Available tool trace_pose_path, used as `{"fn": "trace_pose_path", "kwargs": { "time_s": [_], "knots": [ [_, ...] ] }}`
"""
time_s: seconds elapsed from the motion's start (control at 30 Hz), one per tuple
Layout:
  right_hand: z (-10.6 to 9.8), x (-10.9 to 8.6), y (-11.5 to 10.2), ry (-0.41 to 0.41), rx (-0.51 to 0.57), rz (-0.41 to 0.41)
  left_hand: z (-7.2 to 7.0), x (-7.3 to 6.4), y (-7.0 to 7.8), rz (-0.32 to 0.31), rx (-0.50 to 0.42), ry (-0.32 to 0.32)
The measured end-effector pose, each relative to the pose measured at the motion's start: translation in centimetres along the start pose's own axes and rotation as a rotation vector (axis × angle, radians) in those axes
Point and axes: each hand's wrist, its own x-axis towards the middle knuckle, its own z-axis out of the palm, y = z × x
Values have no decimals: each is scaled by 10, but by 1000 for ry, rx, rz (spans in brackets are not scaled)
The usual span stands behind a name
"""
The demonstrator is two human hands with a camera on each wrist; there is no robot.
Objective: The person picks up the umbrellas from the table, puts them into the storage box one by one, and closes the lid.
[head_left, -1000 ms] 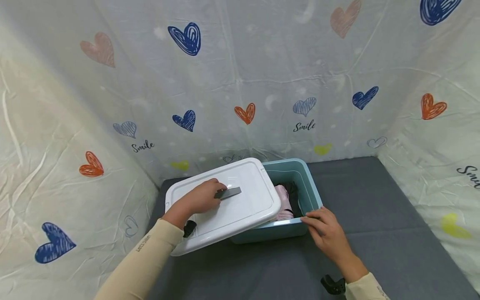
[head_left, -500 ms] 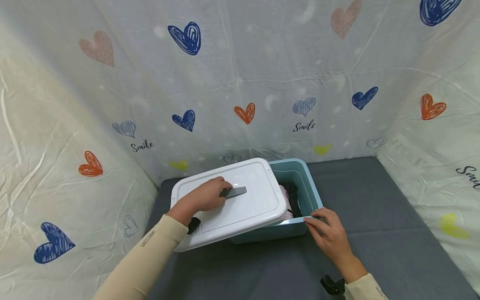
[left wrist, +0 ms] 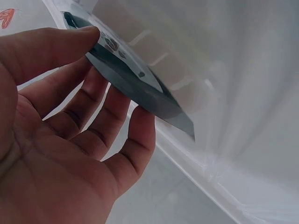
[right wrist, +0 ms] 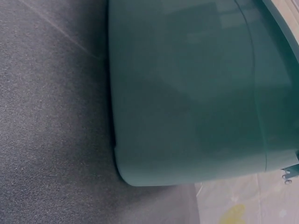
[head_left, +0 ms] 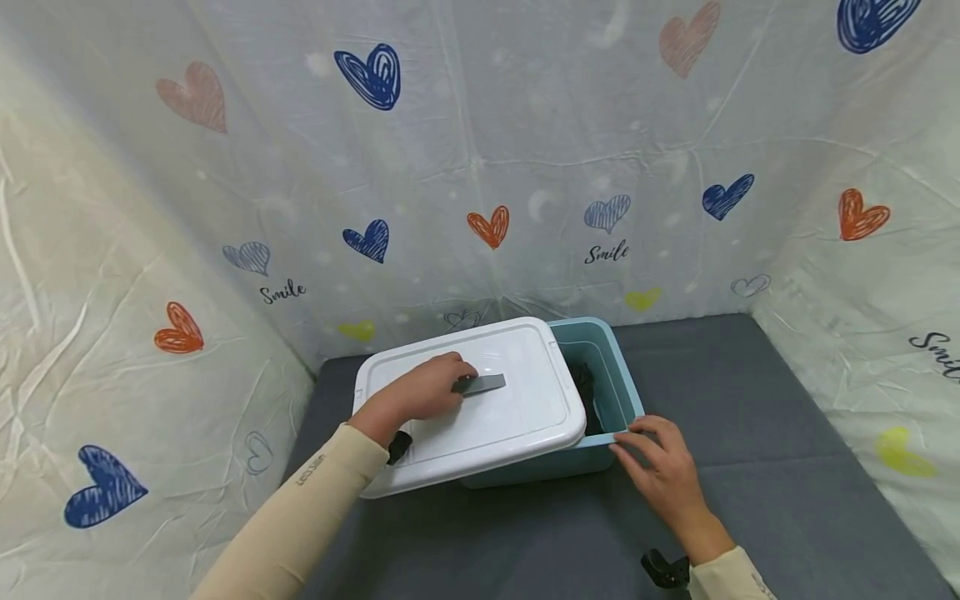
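A white plastic lid [head_left: 525, 421] lies tilted over the left and middle of a blue-green storage bin [head_left: 615, 375]. My left hand [head_left: 423, 392] holds the lid by the grey handle [head_left: 487, 383] on its top. In the left wrist view the thumb and fingers of my left hand [left wrist: 79, 112] pinch that handle [left wrist: 135, 88]. My right hand [head_left: 663, 479] pinches the bin's rim at the near right corner. Dark cloth [head_left: 588, 400] shows in the uncovered right end; the rest of the inside is hidden. The right wrist view shows the bin's outer wall [right wrist: 187, 102], without the hand.
The bin stands on a dark grey cloth surface [head_left: 735, 400], close to the back curtain. White curtains [head_left: 540, 125] printed with hearts enclose the back and both sides. A black wrist strap [head_left: 666, 571] is on the right wrist.
My left hand has slid the lid to the right across the bin, covering the pink cloth that showed inside. The right hand has stayed almost still at the rim.
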Motion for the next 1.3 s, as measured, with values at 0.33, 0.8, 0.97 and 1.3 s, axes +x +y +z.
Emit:
{"fn": "trace_pose_path", "kwargs": {
  "time_s": [0.33,0.8,0.97,1.3],
  "knots": [
    [-1,0,2,28,-15,11,0,11,10,20,12,-13],
    [-4,-1,1,32,-1,128,-1,27,20,37,24,-23],
    [-7,-4,1,-4,-3,185,0,31,24,44,24,-29],
    [-11,-6,-2,-116,26,314,5,43,30,61,26,-22]
  ]
}}
